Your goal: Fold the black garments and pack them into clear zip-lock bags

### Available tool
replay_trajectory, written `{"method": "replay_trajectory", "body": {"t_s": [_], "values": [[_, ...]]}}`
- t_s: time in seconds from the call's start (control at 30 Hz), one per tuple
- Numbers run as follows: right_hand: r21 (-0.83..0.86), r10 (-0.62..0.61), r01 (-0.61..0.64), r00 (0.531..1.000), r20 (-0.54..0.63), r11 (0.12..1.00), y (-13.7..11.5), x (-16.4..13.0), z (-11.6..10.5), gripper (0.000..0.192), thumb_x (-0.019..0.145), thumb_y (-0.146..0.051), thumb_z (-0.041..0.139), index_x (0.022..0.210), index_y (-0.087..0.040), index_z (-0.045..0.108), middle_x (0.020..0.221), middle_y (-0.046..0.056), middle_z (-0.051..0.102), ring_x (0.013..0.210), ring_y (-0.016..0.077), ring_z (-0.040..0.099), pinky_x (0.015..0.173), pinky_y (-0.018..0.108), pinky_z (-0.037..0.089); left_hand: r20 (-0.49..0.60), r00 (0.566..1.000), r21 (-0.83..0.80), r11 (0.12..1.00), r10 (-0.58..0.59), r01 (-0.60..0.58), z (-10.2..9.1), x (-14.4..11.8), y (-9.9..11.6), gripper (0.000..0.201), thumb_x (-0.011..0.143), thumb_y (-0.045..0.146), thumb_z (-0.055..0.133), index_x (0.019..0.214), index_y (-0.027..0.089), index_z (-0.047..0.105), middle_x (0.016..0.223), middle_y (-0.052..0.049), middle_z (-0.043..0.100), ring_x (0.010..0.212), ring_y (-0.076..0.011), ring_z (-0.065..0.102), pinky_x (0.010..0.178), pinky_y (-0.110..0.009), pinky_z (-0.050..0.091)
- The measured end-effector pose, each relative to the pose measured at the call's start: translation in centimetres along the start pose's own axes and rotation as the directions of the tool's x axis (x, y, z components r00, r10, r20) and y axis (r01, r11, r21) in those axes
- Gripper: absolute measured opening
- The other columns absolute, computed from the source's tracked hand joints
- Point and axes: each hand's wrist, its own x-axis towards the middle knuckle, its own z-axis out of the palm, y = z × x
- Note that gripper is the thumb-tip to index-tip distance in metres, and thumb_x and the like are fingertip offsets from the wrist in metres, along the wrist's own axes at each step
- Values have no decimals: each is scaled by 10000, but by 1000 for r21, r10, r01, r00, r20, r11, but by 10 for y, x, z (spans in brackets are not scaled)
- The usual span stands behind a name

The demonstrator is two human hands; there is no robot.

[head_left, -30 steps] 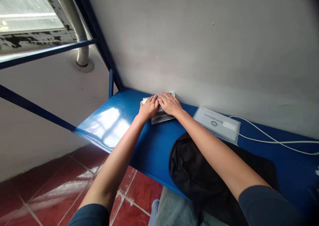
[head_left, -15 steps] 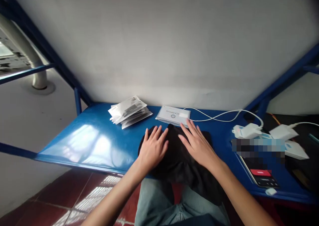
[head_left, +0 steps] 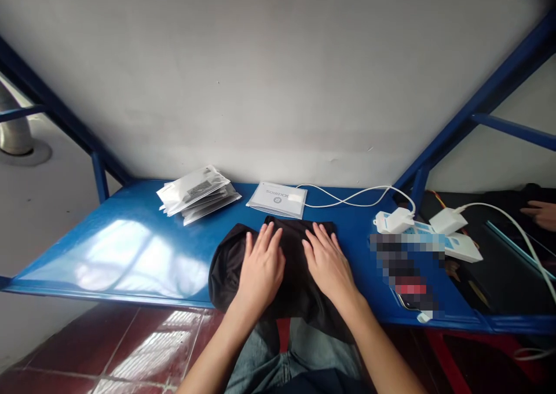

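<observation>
A black cloth (head_left: 293,278) lies at the front edge of the blue table, part of it hanging over my lap. My left hand (head_left: 263,266) rests flat on its left half, fingers extended and slightly apart. On the right half, my right hand (head_left: 329,261) presses down with fingers spread. To the left of my left hand the fabric forms a rounded, bunched fold. Just beyond the cloth is a flat white packet (head_left: 278,200) with printed lettering. What kind of garment or article the cloth is, I cannot tell.
A stack of several clear-and-white plastic packets (head_left: 195,188) sits at the back left of the table (head_left: 99,275). On the right are a power strip (head_left: 464,246) with white chargers (head_left: 395,220), a white cable (head_left: 343,201) and a blurred-out phone. Another person's hand (head_left: 542,213) shows far right.
My view has turned slightly right, so the table items sit further left. My right hand has drawn back from near the white packet and lies flat on the cloth, closer to my left.
</observation>
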Motion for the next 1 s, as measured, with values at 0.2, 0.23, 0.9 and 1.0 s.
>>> {"method": "replay_trajectory", "body": {"t_s": [0.2,0.23,0.9,1.0], "values": [[-25,7,-7,999,32,1000,2,16,22,632,1074,-523,322,1606,-187,384,1692,148,257,1570,332,238,1252,578,251,97,995,33,999,-4,1,26,21,0,570,1052,415,375,1591,232,400,1664,-97,342,1551,-309,312,1248,-574,293],[-41,2,-1,1000,24,999,12,13,23,632,1067,-549,328,1606,-224,386,1695,132,255,1570,325,244,1254,584,239,84,996,44,999,-29,26,27,18,-6,588,1050,458,382,1596,243,390,1667,-91,337,1550,-315,314,1247,-580,289],[445,41,-215,929,369,869,125,96,-38,309,606,-401,844,761,-209,657,737,11,702,732,223,691,692,334,559,342,922,-403,915,182,-31,0,124,-107,218,798,385,734,859,205,628,914,-39,724,883,-235,679,809,-313,526],[539,16,-165,963,271,826,115,84,-38,296,744,-412,737,959,-225,653,896,39,755,871,234,728,832,377,577,306,929,-506,862,208,-27,-6,115,-106,138,874,313,636,962,212,607,971,-30,764,921,-212,709,837,-295,536]]}}
